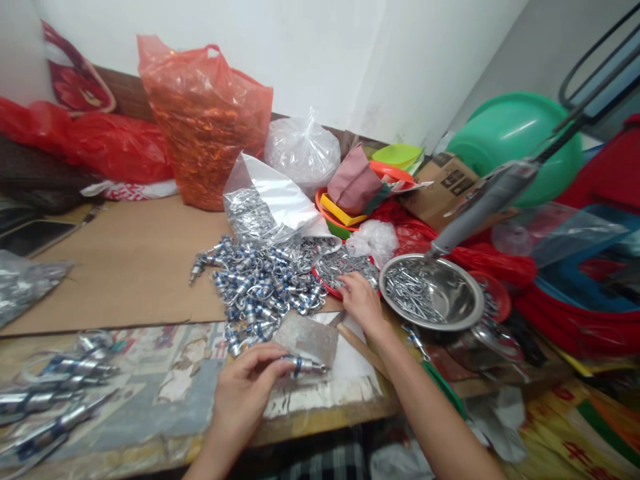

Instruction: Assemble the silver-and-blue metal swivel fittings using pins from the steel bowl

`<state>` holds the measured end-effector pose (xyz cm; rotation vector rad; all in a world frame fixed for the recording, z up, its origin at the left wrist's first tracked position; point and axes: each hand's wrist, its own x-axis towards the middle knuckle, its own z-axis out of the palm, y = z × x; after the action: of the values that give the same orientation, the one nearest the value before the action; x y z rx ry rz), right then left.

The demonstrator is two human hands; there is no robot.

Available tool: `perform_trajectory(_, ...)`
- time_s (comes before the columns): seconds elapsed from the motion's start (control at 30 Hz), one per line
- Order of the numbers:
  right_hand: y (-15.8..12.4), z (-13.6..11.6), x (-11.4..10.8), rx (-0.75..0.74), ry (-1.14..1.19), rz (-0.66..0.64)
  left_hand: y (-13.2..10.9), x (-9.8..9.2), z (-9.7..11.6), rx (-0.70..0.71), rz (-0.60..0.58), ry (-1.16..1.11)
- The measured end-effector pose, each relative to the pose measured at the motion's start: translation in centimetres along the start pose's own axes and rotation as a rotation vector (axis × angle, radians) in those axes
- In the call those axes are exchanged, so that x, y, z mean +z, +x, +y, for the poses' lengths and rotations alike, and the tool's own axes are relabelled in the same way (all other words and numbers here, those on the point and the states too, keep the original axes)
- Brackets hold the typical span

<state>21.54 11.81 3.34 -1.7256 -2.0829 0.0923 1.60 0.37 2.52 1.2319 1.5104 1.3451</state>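
My left hand (253, 377) pinches a shiny metal fitting with blue bands (305, 365) near the front of the bench. The fitting lies roughly level, its narrow tip pointing right, over a flat grey metal block (306, 339). My right hand (361, 303) reaches to the near edge of a red tray of small silver parts (345, 267). Its fingers are bent together at the parts; whatever is between the fingertips is too small to make out. Behind the block spreads a heap of similar blue-banded fittings (265, 283).
A steel bowl with metal pins (465, 303) stands right of my right hand, below a grey-handled tool (490, 200). Larger fittings (65, 383) lie at left. An orange bag (205, 127) and a clear bag of parts (255, 213) stand behind. A wooden stick (363, 347) lies under my right forearm.
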Motion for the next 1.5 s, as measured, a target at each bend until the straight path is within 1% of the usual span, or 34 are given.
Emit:
perform_trajectory(0.1, 2.0, 2.3, 0.8, 0.075, -0.055, -0.039, -0.1, -0.2, 0.0, -0.042, -0.029, -0.084)
perform_trajectory(0.2, 3.0, 3.6, 1.5, 0.105, -0.072, -0.052, -0.3, -0.2, 0.1, -0.03, -0.052, -0.161)
perform_trajectory(0.27, 3.2, 3.8, 1.6, 0.117, -0.066, -0.037, -0.3, -0.2, 0.1, -0.003, -0.049, -0.184)
perform_trajectory(0.33, 3.2, 3.6, 1.2, 0.126, -0.049, -0.006, -0.4, -0.3, 0.1, 0.018, -0.045, -0.169)
perform_trajectory(0.43, 2.1, 2.2, -0.2, 0.1, 0.003, 0.043, -0.6, -0.4, 0.1, 0.015, -0.024, -0.102)
perform_trajectory(0.53, -1.0, -1.2, -1.6, -0.01, 0.108, 0.023, -0.9, -0.3, 0.0, -0.012, 0.039, -0.052)
perform_trajectory(0.57, -2.4, -2.5, -1.9, -0.073, 0.171, -0.009, -1.0, -0.2, 0.0, -0.019, 0.06, -0.046)
perform_trajectory(0.6, -3.8, -3.8, -2.0, -0.177, 0.32, -0.055, -1.1, -0.1, -0.1, -0.018, 0.079, -0.042)
perform_trajectory(0.63, -5.1, -5.0, -2.2, -0.256, 0.426, -0.093, -1.2, 0.0, -0.2, -0.007, 0.09, -0.032)
perform_trajectory(0.7, -7.0, -6.9, -2.3, -0.336, 0.52, -0.111, -1.2, 0.0, -0.4, 0.051, 0.095, 0.002)
perform_trajectory(0.77, -7.8, -7.8, -2.3, -0.368, 0.545, -0.099, -1.2, 0.0, -0.7, 0.116, 0.077, 0.051)
perform_trajectory(0.93, -7.6, -7.6, -2.4, -0.444, 0.541, -0.086, -0.8, -0.4, -0.9, 0.246, 0.041, 0.11)
perform_trajectory(1.07, -7.7, -7.6, -2.5, -0.482, 0.533, -0.097, -0.7, -0.6, -0.2, 0.309, -0.043, 0.117)
perform_trajectory(1.13, -8.0, -7.6, -2.6, -0.486, 0.551, -0.102, -0.7, -0.8, 0.2, 0.283, -0.053, 0.11)
perform_trajectory(1.23, -8.6, -7.4, -2.6, -0.507, 0.583, -0.065, -0.7, -1.2, 0.6, 0.156, -0.032, 0.037)
perform_trajectory(1.27, -8.7, -7.2, -2.6, -0.544, 0.575, -0.029, -0.6, -1.3, 0.8, 0.111, -0.031, 0.002)
perform_trajectory(1.33, -8.9, -6.8, -2.5, -0.664, 0.521, 0.054, -0.5, -1.5, 1.1, 0.049, -0.047, -0.048)
perform_trajectory(1.4, -8.9, -6.5, -2.5, -0.785, 0.447, 0.116, -0.3, -1.6, 1.3, 0.034, -0.069, -0.05)
perform_trajectory(1.5, -8.5, -6.5, -2.7, -0.867, 0.374, 0.142, -0.2, -1.8, 1.6, 0.094, -0.093, 0.017)
